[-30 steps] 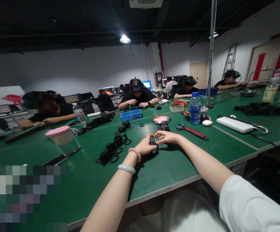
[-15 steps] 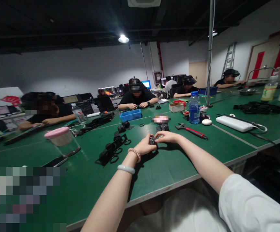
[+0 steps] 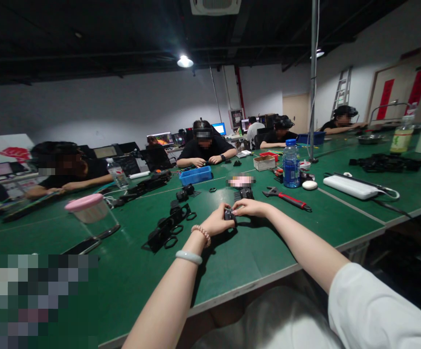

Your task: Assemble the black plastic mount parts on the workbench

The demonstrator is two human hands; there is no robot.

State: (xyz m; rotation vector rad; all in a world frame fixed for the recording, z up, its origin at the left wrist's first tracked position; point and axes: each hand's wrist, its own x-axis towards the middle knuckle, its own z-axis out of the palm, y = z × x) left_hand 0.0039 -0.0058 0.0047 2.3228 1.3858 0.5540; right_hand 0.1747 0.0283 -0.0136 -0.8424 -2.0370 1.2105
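Between my two hands is a small black part point(image 3: 228, 214), too small to name more exactly. My left hand point(image 3: 216, 221), with a beaded bracelet and a pale bangle at its wrist, is closed around the part from the left. From the right, the fingers of my right hand point(image 3: 251, 208) pinch the same part. Just beyond them a black device point(image 3: 246, 193) lies on the green table point(image 3: 254, 257). To the left are black assemblies with rings point(image 3: 169, 225), and farther off another black piece point(image 3: 185, 192) and a loose black ring point(image 3: 212, 189).
An adjustable wrench point(image 3: 286, 198) and a blue bottle point(image 3: 291, 165) stand or lie to the right, near a white power strip point(image 3: 350, 186). A blue tray point(image 3: 196, 175) is ahead. On the left is a pink-lidded cup point(image 3: 87, 208). Several co-workers sit around the table.
The view has shifted very slightly. Both hands stay on the small black part with almost no visible movement.
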